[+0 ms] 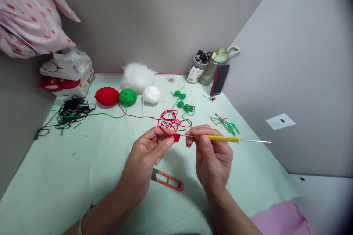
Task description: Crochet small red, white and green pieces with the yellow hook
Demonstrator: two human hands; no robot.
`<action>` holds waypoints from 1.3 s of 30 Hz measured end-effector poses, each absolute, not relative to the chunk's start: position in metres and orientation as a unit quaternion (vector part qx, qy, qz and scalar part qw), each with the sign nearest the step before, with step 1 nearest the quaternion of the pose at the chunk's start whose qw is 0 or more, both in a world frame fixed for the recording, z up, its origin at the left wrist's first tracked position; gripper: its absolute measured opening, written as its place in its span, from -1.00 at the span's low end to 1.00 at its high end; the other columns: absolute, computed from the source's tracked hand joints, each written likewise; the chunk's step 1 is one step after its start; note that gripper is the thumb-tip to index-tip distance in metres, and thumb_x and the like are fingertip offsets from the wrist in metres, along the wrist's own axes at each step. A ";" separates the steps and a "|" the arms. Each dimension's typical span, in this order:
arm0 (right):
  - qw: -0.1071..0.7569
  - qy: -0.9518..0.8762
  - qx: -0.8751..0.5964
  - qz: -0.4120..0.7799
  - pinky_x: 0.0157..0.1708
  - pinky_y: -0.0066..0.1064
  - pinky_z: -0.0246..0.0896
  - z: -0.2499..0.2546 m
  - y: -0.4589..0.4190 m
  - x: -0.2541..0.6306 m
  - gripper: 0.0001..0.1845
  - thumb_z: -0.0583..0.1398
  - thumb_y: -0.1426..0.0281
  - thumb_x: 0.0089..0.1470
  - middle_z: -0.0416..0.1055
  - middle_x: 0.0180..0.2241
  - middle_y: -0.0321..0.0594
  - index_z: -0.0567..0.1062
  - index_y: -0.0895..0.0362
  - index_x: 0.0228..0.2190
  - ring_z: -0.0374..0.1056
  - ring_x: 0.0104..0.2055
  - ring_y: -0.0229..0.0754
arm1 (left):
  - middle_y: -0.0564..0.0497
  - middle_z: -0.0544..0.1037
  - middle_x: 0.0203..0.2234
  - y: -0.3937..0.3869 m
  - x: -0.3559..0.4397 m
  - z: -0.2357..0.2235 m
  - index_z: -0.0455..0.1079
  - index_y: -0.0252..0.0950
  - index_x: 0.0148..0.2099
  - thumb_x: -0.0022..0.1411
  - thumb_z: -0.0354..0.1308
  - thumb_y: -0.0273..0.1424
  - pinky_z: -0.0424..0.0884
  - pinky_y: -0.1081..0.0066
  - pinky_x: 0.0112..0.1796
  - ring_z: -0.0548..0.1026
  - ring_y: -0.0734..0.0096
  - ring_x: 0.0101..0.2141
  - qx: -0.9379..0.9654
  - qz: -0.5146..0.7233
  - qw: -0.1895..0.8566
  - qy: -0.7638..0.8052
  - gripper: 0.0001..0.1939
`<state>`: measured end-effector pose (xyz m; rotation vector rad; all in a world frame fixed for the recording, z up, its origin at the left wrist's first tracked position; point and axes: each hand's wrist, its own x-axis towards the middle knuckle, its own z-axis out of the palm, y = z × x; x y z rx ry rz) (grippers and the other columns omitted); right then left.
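Between thumb and fingers, my left hand pinches a small red crochet piece. My right hand grips a crochet hook by its yellow handle, and the hook's metal tip reaches the red piece. Whether the tip sits inside a stitch is too small to tell. Loose red yarn lies in loops just beyond my hands and trails back to a red yarn ball. Below my hands, orange thread snips rest on the pale green cloth.
Green and white yarn balls sit beside white stuffing. Tangled black yarn lies left. Small green crocheted balls and yarn scraps lie right. A pen cup, bottle and phone stand at the back right.
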<state>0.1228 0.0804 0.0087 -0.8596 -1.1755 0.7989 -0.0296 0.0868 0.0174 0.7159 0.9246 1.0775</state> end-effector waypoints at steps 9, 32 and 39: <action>0.673 -0.537 -0.400 0.316 -0.34 -0.25 0.38 0.010 0.079 0.122 -0.81 0.18 0.38 0.36 0.54 -0.30 -0.19 0.63 0.04 -0.22 0.40 -0.36 -0.18 | 0.09 0.52 -0.43 0.087 -0.029 0.017 0.60 -0.18 -0.27 0.23 0.40 -0.34 0.11 0.47 -0.47 0.23 0.50 -0.44 0.307 0.495 0.705 0.406 -0.94; 0.608 -0.665 -0.409 0.145 -0.17 -0.19 0.51 0.007 0.077 0.116 -0.61 0.24 0.62 0.26 0.66 -0.10 -0.11 0.67 -0.06 -0.05 0.57 -0.09 -0.06 | 0.10 0.54 -0.33 0.085 -0.026 0.020 0.45 -0.05 0.30 0.24 0.41 -0.36 0.35 0.54 -0.33 0.44 0.51 -0.34 0.286 0.491 0.739 0.362 -0.41; 0.634 -0.574 -0.404 0.325 -0.19 -0.23 0.50 0.004 0.084 0.121 -0.83 0.28 0.40 0.30 0.69 -0.22 -0.21 0.70 -0.06 -0.19 0.56 -0.14 -0.10 | 0.13 0.48 -0.37 0.087 -0.030 0.020 0.57 -0.06 0.18 0.27 0.37 -0.34 0.25 0.51 -0.34 0.23 0.55 -0.45 0.287 0.491 0.726 0.386 -0.58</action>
